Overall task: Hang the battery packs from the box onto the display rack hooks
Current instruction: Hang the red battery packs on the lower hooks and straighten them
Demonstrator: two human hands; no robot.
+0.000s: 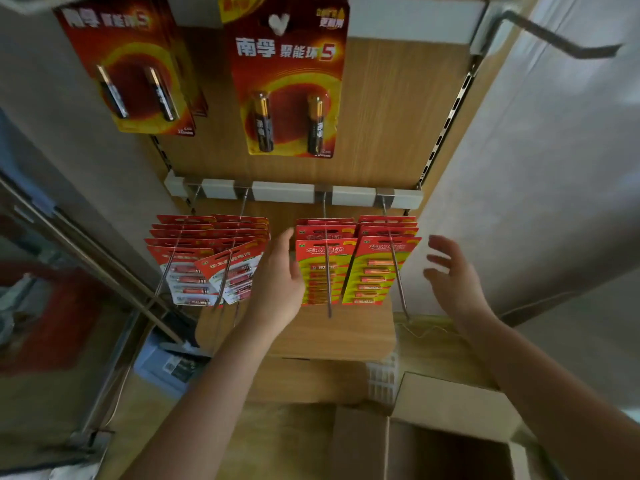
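Observation:
Several red and yellow battery packs [325, 271] hang in rows on the lower hooks [328, 289] of a wooden display rack [398, 116]. More red packs [207, 268] hang on the two left hooks. My left hand [280, 282] is open between the second and third hook, its fingers touching the left edge of the yellow packs. To the right of the rightmost packs [377, 271], my right hand [453, 275] is open with spread fingers and holds nothing. The open cardboard box [446, 407] stands below at the lower right; its inside is dark.
Two large red battery packs [287, 81] hang on the upper row. An empty metal hook [554, 36] sticks out at the top right. A white rail [291, 192] carries the lower hooks. A metal frame [104, 271] runs down the left side.

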